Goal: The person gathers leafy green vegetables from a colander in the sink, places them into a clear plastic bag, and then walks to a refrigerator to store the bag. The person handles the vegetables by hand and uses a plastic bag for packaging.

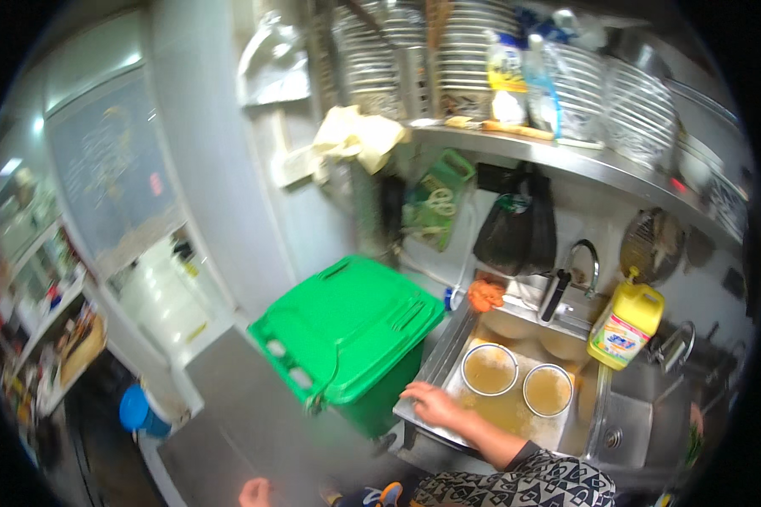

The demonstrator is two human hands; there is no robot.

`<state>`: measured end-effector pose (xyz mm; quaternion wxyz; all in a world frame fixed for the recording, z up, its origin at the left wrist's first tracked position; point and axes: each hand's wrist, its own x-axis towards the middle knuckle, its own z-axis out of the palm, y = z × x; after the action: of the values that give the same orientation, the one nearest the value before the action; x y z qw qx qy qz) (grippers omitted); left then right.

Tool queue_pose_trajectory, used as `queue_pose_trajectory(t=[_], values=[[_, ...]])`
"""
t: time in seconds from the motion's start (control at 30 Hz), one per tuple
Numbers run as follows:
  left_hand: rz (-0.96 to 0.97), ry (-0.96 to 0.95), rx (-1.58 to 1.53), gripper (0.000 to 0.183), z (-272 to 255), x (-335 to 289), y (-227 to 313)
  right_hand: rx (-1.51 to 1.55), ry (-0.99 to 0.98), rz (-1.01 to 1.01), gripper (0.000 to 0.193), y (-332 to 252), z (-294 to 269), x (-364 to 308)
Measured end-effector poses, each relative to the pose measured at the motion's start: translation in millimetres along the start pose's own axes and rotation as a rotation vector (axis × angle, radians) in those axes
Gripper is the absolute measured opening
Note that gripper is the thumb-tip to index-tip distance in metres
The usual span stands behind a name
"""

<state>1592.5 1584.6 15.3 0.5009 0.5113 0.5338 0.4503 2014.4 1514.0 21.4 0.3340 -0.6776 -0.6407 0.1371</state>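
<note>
My right hand (434, 406) reaches in from the right and lies over the front left corner of the metal sink (594, 416). Its fingers are stretched out, and nothing shows in them. Cloudy brownish water fills the basin, with two round white bowls (490, 369) with dark rims sitting in it, filled with the same water. My left hand (256, 493) is at the bottom edge, over the dark floor; it is partly cut off and blurred, so its fingers are unclear. Beyond my right hand stands a large green lidded bin (351, 321).
A yellow detergent jug (626, 325) stands on the sink's right edge, near a curved faucet (585, 262). An orange cloth (485, 296) lies at the back left corner. Stacked bowls (643, 110) fill the shelf above. A blue bucket (139, 411) stands by the doorway at left.
</note>
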Motion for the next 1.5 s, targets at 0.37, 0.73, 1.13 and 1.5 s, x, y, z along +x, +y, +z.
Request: queue_pose_trajectory(t=[0.37, 0.73, 1.13, 1.5], values=[[1.053, -0.418, 0.358, 0.010, 127.1, 402.2, 196.8, -0.114, 0.266, 0.184, 0.040, -48.1, 96.7, 139.1], [2.326, -0.029, 0.432, 0.013, 324.3, 517.8, 522.0, -0.252, 0.514, 0.295, 0.024, -57.6, 136.4, 207.9], [2.024, 0.397, 1.048, 0.028, 302.9, 548.0, 621.0, -0.239, 0.568, 0.315, 0.023, -55.2, 137.6, 204.5], [1.853, 0.100, 0.794, 0.023, 302.1, 485.3, 645.6, -0.234, 0.573, 0.341, 0.021, -55.6, 141.5, 201.1]])
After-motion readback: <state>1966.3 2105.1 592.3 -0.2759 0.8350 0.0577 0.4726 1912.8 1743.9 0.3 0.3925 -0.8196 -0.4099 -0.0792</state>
